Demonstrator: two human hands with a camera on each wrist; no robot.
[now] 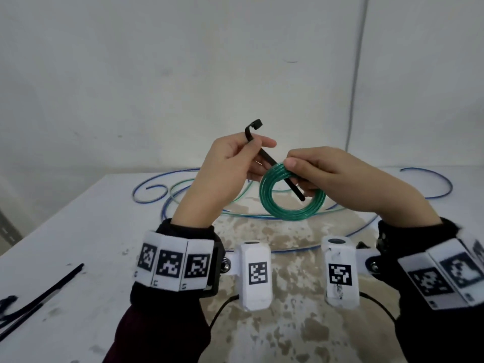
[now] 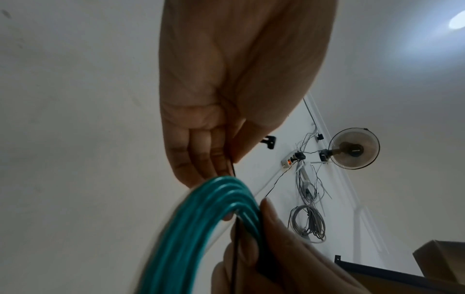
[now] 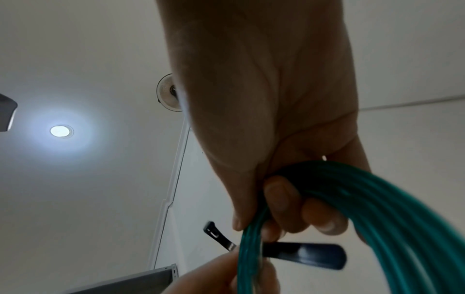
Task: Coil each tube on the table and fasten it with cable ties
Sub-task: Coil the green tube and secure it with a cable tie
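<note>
A green tube coil [image 1: 292, 196] hangs in the air above the table, held at its top by my right hand [image 1: 309, 169], whose thumb and fingers pinch the strands. My left hand [image 1: 246, 153] pinches a black cable tie [image 1: 281, 170] whose head [image 1: 255, 124] sticks up above the fingers. The tie's strap runs down through the coil's middle, its tip just right of centre. The left wrist view shows the coil [image 2: 201, 228] and the thin tie [image 2: 235, 258] against my right fingers. The right wrist view shows the coil [image 3: 365, 208] and the tie's strap [image 3: 302, 255].
Loose blue tubes [image 1: 157, 189] and a loose green tube [image 1: 235, 205] lie curled on the white table [image 1: 78, 231] behind my hands. More black cable ties [image 1: 42, 294] lie at the table's left front. A wall stands close behind the table.
</note>
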